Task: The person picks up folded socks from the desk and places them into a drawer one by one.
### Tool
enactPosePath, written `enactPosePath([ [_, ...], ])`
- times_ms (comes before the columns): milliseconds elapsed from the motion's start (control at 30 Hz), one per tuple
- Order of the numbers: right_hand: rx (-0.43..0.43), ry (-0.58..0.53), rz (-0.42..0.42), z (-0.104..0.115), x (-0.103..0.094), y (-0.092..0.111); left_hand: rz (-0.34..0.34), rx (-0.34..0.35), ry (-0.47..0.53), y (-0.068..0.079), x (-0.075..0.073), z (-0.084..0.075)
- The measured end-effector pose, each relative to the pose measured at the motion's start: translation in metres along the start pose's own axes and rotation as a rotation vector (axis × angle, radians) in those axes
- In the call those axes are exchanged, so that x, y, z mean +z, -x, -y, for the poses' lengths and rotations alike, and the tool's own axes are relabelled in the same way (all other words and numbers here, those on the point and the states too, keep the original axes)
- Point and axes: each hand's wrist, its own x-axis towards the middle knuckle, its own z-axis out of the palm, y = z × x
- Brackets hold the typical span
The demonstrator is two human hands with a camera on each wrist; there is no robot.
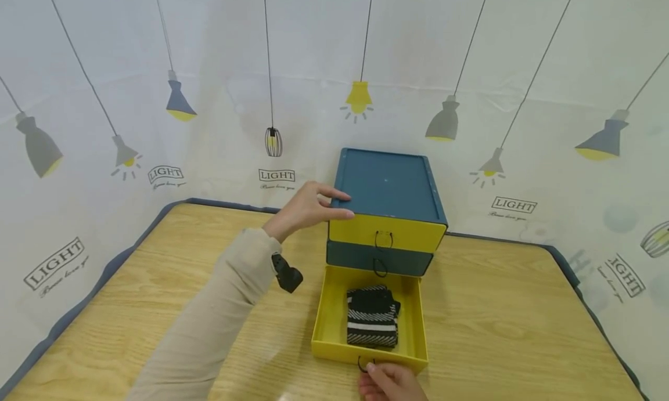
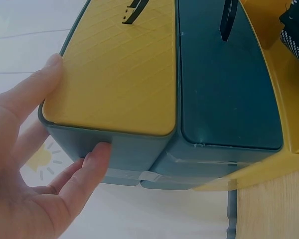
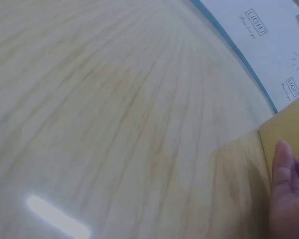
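Note:
A small drawer cabinet (image 1: 387, 183) with a blue top stands at the back of the table. Its top drawer (image 1: 360, 230) is yellow and its middle drawer (image 1: 347, 258) dark teal; both are closed. The yellow bottom drawer (image 1: 326, 325) is pulled well out toward me. Inside it lies a folded black-and-white patterned knit cloth (image 1: 372, 318). My left hand (image 1: 308, 206) rests on the cabinet's upper left corner, fingers spread over the top edge and side. My right hand (image 1: 392, 382) pinches the black loop handle (image 1: 362, 364) at the bottom drawer's front.
The wooden table (image 1: 502, 320) extends to both sides of the cabinet. Behind it hangs a white curtain (image 1: 313, 41) printed with lamps. Black loops (image 1: 384, 239) hang on the upper drawer fronts. A black device (image 1: 287, 273) is strapped to my left wrist.

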Motion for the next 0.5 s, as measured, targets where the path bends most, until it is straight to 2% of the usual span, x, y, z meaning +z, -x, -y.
enactPosePath([
  [100,0.052,-0.029,-0.06,-0.0007,0.0,0.0004,0.001,-0.003,0.0,0.0001,0.0,0.0004],
  [233,0.111,-0.138,-0.162,-0.0037,0.0015,0.0018,-0.001,-0.004,0.003,0.0,0.0,0.0008],
  [367,0.11,-0.247,-0.251,-0.0045,0.0054,0.0022,-0.003,-0.001,0.003,-0.0001,0.0002,0.0006],
  [500,0.09,-0.288,-0.286,-0.0049,0.0073,0.0025,-0.002,0.003,0.004,-0.0004,0.0004,0.0013],
])
